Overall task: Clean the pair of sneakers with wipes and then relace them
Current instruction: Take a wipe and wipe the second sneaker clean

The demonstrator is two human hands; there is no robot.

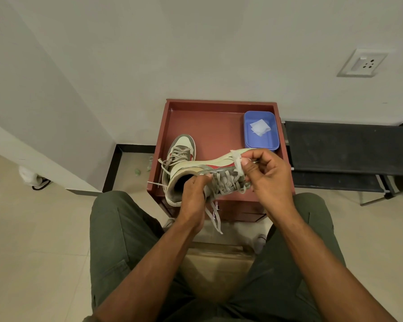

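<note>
My left hand [194, 193] grips the collar of a cream, grey and red sneaker [209, 168], held sideways above the front of the red-brown table [203, 122]. My right hand [266, 174] pinches a white wipe [238, 164] against the sneaker's side near the toe. Loose grey laces [215, 219] dangle below the shoe. The second sneaker [181, 147] stands laced on the table, toe pointing away. A blue tray [250, 135] at the table's back right holds more white wipes [260, 128].
A black mesh rack [349, 147] stands to the right of the table. A wall with a socket [363, 63] rises behind. My knees in green trousers flank the table's front. A white object with a black strap [33, 178] lies on the floor at left.
</note>
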